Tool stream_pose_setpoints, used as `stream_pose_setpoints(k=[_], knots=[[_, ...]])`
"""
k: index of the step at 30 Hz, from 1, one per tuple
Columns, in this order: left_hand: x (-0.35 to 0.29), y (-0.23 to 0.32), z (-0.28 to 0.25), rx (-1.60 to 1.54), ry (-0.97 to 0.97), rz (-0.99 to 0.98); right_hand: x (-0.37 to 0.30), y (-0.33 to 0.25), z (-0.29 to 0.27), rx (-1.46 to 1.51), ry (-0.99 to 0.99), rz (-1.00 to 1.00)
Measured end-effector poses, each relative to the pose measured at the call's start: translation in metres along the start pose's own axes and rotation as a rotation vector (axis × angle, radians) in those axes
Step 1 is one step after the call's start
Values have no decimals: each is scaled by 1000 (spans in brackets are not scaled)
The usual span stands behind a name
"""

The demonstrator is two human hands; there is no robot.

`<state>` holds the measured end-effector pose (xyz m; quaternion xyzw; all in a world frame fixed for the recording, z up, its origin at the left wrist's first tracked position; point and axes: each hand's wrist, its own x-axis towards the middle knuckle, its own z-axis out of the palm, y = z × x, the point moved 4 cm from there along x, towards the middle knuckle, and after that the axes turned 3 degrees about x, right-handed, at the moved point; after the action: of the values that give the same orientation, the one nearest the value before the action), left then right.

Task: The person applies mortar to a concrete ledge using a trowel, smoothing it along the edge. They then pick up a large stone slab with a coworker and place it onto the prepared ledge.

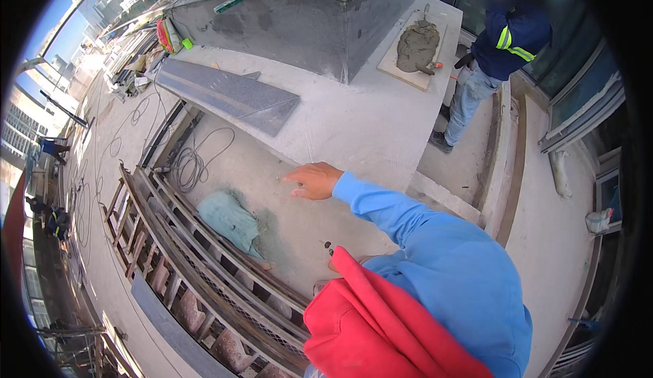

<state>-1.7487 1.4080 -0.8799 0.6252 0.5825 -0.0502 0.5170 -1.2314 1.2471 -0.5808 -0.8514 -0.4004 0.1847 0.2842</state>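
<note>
My right hand (315, 180) reaches out to the left in a light blue sleeve. Its fingers are stretched out and it appears to hold nothing. It hovers above the near edge of a pale stone slab (354, 130), and I cannot tell whether it touches it. Beyond the hand, a dark grey stone panel (228, 96) lies across the slab's left part. A board (391, 65) at the slab's far right carries a heap of wet grey mortar (417, 46) with a trowel handle beside it. My left hand does not show. Red cloth (381, 323) covers the lower middle.
A co-worker (507, 45) in dark blue with reflective stripes stands at the upper right. Metal ladder-like frames (204, 255) lie at the left. A teal sack (230, 220) and coiled cable (190, 167) rest on the floor. A grey block (272, 31) rises behind the slab.
</note>
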Motion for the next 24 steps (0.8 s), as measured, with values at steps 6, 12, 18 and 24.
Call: stream_pose_setpoints(k=[6,12,18,24], knots=[[94,34,-45,327,-192,112,-120,75,-37,-145,282,588],[187,155,-61,730,-126,698,-214,51,-36,-6,425,876],[225,325,59,456,-397,757,-285,80,-17,105,640,968],[113,422,234,562,-579,879,-359,159,-1,185,762,1096]])
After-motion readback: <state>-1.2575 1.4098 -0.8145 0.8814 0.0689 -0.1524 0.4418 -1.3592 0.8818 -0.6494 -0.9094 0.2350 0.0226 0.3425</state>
